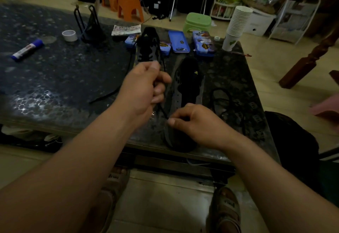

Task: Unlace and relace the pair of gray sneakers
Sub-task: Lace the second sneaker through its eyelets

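Note:
Two dark gray sneakers lie on the dark speckled table (55, 78). The near sneaker (185, 86) points toward me, its eyelet flaps open and without a lace. The far sneaker (148, 49) behind it still has lace through its eyelets. My left hand (146, 89) grips a black lace (162, 111) that runs down to my right hand (194, 122), which pinches its lower end at the near sneaker's toe. Another black lace (223, 104) lies loose in a loop right of the near sneaker.
Blue tin cases (178, 41) lie behind the shoes, a stack of paper cups (236, 23) at the back right. A tape roll (69, 35), a glue stick (27, 49) and a black stand (91, 25) sit at the left. Stools stand on the floor beyond.

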{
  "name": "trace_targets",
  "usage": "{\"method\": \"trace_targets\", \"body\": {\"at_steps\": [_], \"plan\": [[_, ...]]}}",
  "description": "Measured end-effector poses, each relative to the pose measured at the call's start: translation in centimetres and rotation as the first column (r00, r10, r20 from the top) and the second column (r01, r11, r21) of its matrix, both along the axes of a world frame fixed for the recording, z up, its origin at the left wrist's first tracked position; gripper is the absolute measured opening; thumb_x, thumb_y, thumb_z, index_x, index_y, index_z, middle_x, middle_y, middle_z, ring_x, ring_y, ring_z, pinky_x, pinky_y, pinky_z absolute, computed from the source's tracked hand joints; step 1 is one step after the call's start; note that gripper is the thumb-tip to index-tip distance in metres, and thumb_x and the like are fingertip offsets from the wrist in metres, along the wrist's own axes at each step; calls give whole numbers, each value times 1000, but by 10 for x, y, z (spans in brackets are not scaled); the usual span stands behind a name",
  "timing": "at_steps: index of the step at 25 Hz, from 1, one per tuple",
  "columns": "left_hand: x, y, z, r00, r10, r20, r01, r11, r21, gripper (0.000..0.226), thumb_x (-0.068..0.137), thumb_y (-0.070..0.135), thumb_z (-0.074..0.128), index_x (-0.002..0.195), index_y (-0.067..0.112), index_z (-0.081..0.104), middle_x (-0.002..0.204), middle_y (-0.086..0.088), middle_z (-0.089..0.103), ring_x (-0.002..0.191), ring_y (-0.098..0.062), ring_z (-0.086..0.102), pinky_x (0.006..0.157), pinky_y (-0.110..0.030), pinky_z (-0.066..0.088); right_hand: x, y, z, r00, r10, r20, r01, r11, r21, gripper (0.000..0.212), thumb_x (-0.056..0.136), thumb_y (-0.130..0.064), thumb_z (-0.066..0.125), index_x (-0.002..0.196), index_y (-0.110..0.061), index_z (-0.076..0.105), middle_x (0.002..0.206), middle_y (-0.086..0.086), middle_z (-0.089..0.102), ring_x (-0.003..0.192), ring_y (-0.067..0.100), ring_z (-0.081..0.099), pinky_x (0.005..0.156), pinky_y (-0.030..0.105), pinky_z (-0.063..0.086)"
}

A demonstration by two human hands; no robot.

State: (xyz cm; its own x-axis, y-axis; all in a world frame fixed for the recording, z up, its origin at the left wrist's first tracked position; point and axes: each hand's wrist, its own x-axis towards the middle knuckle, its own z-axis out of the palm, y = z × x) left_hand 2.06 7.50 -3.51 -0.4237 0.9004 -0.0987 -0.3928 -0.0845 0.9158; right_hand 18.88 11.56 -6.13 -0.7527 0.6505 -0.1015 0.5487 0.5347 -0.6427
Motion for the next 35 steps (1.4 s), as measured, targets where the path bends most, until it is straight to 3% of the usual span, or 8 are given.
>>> {"method": "trace_targets", "body": {"at_steps": [6,10,14,16,20,23,32,35], "plan": [[-32,0,-5,964,265,-35,-266,963,-46,21,113,19,39,94,14,47,68,0,56,42,-6,33,36,-19,24,58,20,31,982,-185,42,189,970,-155,32,105,-35,56,94,-7,66,75,3,72,52,9,53,51,24,42],[-14,-3,-15,974,22,-224,-54,989,-141,14,110,13,44,103,10,56,79,-5,67,48,-6,39,41,-18,31,53,20,19,882,-468,-61,465,884,-51,31,106,-35,55,86,-15,65,66,1,64,44,2,51,46,22,41],[-7,-15,-25,678,-272,-683,22,936,-351,18,105,24,59,92,21,71,77,-2,73,58,-15,57,59,-28,48,18,16,8,910,-395,-125,382,917,-118,18,106,-31,57,98,-27,73,71,-5,68,57,-4,57,60,24,44],[-6,-20,-28,531,-356,-769,22,913,-407,17,102,30,63,88,25,71,71,0,67,57,-9,56,55,-22,44,8,18,4,919,-382,-97,357,912,-203,17,106,-27,57,107,-30,73,71,-6,69,64,2,60,65,25,46],[0,-19,-35,423,-416,-805,19,892,-451,16,101,35,64,86,30,69,67,11,56,59,-3,50,52,-24,34,2,24,0,894,-441,-74,388,848,-362,20,104,-18,57,106,-27,75,66,-7,66,59,5,57,56,19,43],[0,-12,-39,412,-395,-821,-36,894,-448,20,99,37,65,81,32,68,68,11,60,65,-7,57,58,-27,39,4,26,2,892,-446,-65,387,831,-399,21,104,-15,57,107,-24,76,62,-6,62,43,-4,47,42,11,34],[0,-8,-44,482,-355,-801,-88,890,-448,26,99,35,66,73,27,68,59,8,62,60,-14,62,60,-28,47,8,27,1,905,-420,-75,354,837,-418,23,104,-14,56,115,-20,75,68,-1,62,41,-4,45,41,10,33],[3,-7,-42,404,-343,-848,-104,904,-415,27,99,35,64,73,28,64,64,7,62,64,-14,60,59,-29,45,8,27,0,891,-443,-93,355,811,-465,23,104,-12,55,117,-16,75,70,2,61,39,-3,44,40,10,32]]}}
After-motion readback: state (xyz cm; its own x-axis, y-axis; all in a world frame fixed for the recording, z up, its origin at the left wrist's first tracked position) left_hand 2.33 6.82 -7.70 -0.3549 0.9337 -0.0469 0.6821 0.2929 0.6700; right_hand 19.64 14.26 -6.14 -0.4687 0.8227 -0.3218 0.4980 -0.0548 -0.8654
